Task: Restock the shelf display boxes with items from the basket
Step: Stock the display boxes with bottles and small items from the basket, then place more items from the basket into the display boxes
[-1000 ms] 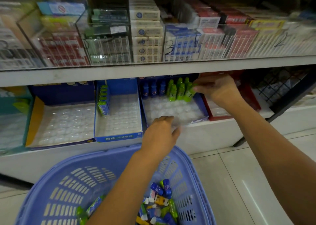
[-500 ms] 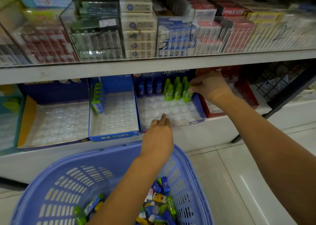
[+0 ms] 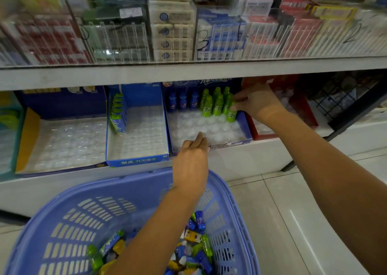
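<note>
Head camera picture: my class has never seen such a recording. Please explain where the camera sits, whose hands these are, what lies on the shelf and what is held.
No machine here: a person wears one wide-angle camera on the head, so you look down along their own arms. The right hand pinches a small green bottle in a dark blue display box on the lower shelf, beside more green bottles and three blue bottles. The left hand, fingers straight, touches the box's front edge. Below stands a lilac basket holding more small items.
</note>
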`<state>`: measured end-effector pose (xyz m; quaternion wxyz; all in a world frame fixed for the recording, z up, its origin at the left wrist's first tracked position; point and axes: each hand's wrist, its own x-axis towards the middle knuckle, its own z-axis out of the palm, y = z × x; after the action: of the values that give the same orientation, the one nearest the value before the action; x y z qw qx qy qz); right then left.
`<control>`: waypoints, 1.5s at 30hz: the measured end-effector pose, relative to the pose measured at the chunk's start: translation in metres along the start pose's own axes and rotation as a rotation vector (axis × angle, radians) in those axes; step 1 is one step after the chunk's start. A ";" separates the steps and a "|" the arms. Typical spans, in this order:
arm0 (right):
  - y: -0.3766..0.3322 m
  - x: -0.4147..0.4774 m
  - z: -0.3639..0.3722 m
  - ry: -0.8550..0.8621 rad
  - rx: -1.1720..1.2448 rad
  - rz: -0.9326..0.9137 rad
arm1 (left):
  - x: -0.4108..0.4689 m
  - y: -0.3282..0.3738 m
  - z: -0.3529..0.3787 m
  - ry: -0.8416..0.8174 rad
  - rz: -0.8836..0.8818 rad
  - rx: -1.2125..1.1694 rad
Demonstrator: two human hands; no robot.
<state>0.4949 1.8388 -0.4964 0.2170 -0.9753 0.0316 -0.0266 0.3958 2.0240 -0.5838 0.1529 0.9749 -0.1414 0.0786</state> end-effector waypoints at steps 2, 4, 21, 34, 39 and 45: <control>-0.002 0.001 0.003 -0.010 -0.025 -0.002 | 0.002 -0.002 -0.001 -0.007 0.017 -0.030; -0.007 0.001 0.003 -0.032 -0.072 -0.012 | 0.004 -0.002 -0.008 -0.025 0.029 -0.093; -0.055 -0.201 0.209 -1.120 -0.361 -0.117 | -0.192 -0.138 0.063 -1.075 -0.228 -0.190; -0.039 -0.225 0.283 -1.020 -0.276 -0.131 | -0.187 -0.147 0.074 -0.979 -0.253 -0.461; -0.061 -0.221 0.281 -0.956 -0.034 -0.069 | -0.174 -0.141 0.066 -0.941 -0.288 -0.541; -0.080 -0.250 0.281 -1.037 0.028 -0.127 | -0.169 -0.188 0.045 -0.949 -0.691 -0.592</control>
<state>0.2686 2.0477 -0.7267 0.2153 -0.8573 -0.1397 0.4464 0.2966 2.2241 -0.7115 0.3523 0.8097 0.1119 -0.4558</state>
